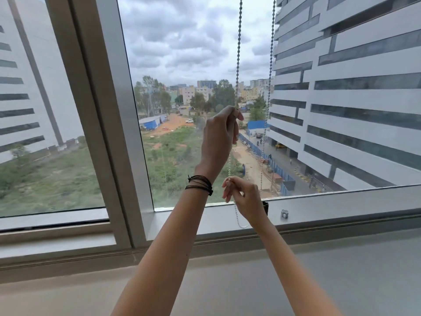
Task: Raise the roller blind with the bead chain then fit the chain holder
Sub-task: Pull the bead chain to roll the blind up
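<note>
A silver bead chain (238, 53) hangs in two strands in front of the window glass. My left hand (219, 135), with dark cords around its wrist, pinches the left strand up high. My right hand (243, 197) grips the same strand lower down, just above the sill. The chain's bottom loop (239, 221) dangles below my right hand. The right strand (270, 76) hangs free. A small clear chain holder (284, 213) sits on the window frame to the right of my right hand. The roller blind itself is out of view above.
A thick grey window mullion (107, 110) stands to the left. The lower window frame (341, 201) and a wide pale sill (341, 270) run below. A small dark object (265, 207) sits on the frame behind my right wrist.
</note>
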The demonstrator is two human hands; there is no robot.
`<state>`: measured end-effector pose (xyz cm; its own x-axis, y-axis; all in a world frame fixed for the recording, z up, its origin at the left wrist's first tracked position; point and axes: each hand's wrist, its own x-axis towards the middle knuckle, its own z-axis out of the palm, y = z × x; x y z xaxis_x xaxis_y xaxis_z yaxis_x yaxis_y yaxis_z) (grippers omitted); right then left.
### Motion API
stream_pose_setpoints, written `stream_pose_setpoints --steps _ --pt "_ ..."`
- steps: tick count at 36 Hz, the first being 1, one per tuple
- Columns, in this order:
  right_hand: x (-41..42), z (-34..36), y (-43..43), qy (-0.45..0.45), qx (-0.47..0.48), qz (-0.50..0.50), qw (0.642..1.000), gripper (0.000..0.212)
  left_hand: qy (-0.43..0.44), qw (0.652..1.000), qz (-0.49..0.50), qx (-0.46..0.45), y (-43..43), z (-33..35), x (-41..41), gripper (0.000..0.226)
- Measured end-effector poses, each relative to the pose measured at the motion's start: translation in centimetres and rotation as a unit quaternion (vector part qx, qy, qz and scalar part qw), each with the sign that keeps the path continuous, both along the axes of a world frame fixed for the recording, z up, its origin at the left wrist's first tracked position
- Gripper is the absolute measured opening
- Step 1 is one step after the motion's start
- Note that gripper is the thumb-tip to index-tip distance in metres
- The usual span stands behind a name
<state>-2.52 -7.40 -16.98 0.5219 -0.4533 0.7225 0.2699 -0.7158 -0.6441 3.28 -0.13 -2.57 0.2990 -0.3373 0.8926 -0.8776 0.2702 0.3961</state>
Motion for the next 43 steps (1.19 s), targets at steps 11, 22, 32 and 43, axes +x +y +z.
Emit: stream_pose_setpoints --steps 11,22,32,43 --pt "-0.1 -3.1 -0.4 0.045 0.016 -0.006 0.999 0.024 0.029 0.999 -0.030 0.000 -0.8 -4.0 0.7 0.024" --pt "-0.9 -6.3 -1.3 0.116 0.040 -0.004 0.992 0.022 0.052 0.996 -0.059 0.038 -1.4 -8.3 1.0 0.023" --pt "-1.1 -8.9 -0.8 0.208 0.071 -0.007 0.975 0.024 0.083 0.991 -0.064 0.084 -1.5 -12.3 1.6 0.024" --pt "-2.1 -1.9 -2.4 0.045 0.117 -0.008 0.992 0.043 0.073 0.985 -0.081 0.135 -1.0 -11.2 1.9 0.021"
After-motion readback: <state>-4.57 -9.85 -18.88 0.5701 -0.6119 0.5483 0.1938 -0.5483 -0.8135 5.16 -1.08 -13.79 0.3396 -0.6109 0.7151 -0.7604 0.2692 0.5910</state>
